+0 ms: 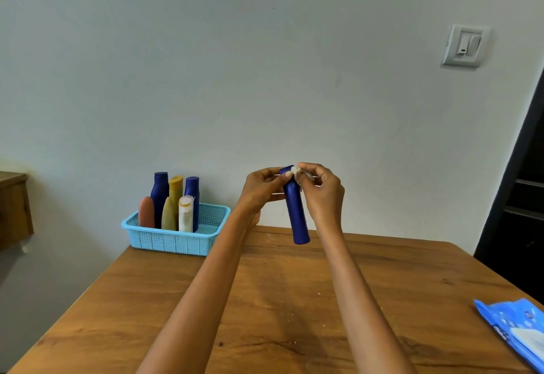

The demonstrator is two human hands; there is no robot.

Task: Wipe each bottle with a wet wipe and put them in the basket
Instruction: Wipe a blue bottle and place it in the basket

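The tall dark-blue plastic bottle [295, 212] hung above the wooden bench [282, 300], its top pinched by left hand [260, 189] fingers [287, 175]; right hand [322, 191] fingers pressed a crumpled white wet wipe [296, 171] there. Six bottles stood upright in the light-blue perforated plastic basket [176, 239].

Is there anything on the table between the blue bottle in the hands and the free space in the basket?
Nothing visible. The blue bottle is held above bare table, and the basket has its right part free; the six bottles there stand on its left side.
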